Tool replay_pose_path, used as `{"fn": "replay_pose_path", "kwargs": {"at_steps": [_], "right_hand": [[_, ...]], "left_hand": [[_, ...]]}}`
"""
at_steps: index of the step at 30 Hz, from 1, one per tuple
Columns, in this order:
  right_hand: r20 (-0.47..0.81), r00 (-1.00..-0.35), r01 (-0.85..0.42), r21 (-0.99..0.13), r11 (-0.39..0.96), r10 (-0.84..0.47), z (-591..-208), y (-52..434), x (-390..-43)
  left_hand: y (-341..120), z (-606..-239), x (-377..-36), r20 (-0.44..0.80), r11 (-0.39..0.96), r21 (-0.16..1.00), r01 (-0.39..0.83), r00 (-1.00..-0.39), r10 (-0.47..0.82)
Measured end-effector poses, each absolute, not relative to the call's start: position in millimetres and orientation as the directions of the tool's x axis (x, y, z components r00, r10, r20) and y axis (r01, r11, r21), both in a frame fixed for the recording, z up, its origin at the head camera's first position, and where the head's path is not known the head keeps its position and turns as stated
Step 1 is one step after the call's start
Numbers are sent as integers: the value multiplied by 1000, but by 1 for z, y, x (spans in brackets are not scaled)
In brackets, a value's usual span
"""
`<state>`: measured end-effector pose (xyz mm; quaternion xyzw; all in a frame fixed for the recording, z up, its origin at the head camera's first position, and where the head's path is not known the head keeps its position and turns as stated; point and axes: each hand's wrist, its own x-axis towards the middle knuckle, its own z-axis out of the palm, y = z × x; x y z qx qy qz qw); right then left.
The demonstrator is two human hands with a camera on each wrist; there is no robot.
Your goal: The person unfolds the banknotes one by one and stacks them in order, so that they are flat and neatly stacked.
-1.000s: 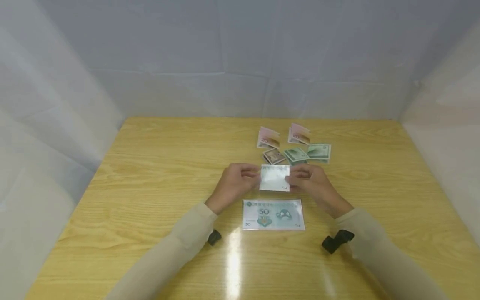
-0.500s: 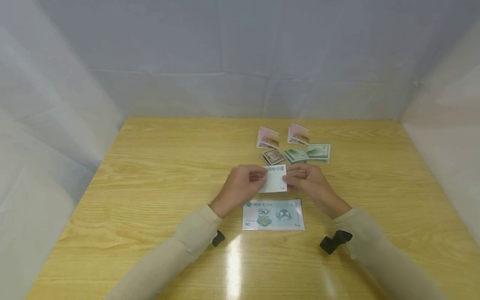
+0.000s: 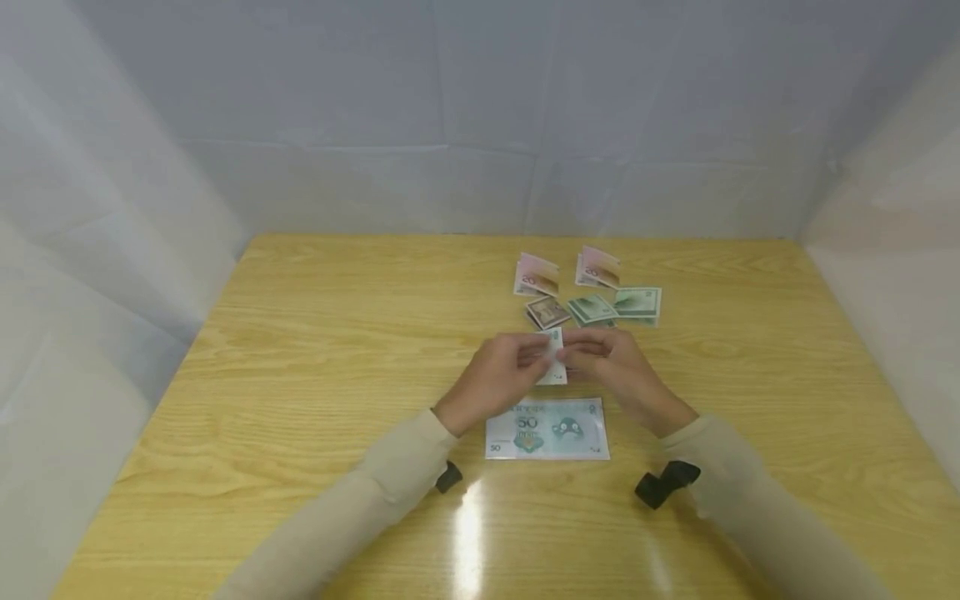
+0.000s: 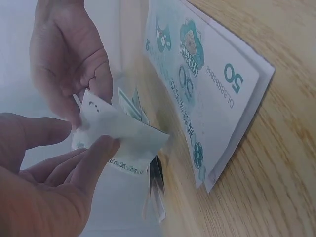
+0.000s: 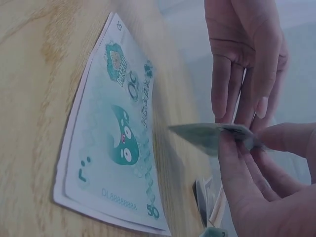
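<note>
We note both hands meeting above the wooden surface (image 3: 300, 350): the left hand (image 3: 498, 375) and right hand (image 3: 611, 362) each pinch a small folded green note (image 3: 555, 360) between curled fingers (image 4: 94, 158) and thumb, holding it just off the surface. Directly below it, toward the person, a flat 50 note (image 3: 547, 429) lies face up. Beyond the hands we see folded pink notes (image 3: 537, 276), a brown note (image 3: 547, 312) and green notes (image 3: 637, 302) clustered close together.
</note>
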<state>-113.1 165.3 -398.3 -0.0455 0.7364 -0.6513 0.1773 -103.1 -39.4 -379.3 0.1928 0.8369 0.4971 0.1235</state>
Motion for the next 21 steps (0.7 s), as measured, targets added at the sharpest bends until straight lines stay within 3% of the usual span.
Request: {"fn": "replay_pose_path", "kwargs": {"at_steps": [6,12,21], "right_hand": [[-219,-919,214,-976,51,-328,-399,163,-113],[-228,-917,221,-973,58,-328,-398,162,-113],[-219,-911,207,-976,72,-348,-394,161,-111]], "left_hand": [[-37,-380,-104,-13,404,895,188,-895,445],[-38,-383,-106,-18,397,905,156,-915,402],[-40,-387,-107,-71,246,969,11,-944,321]]}}
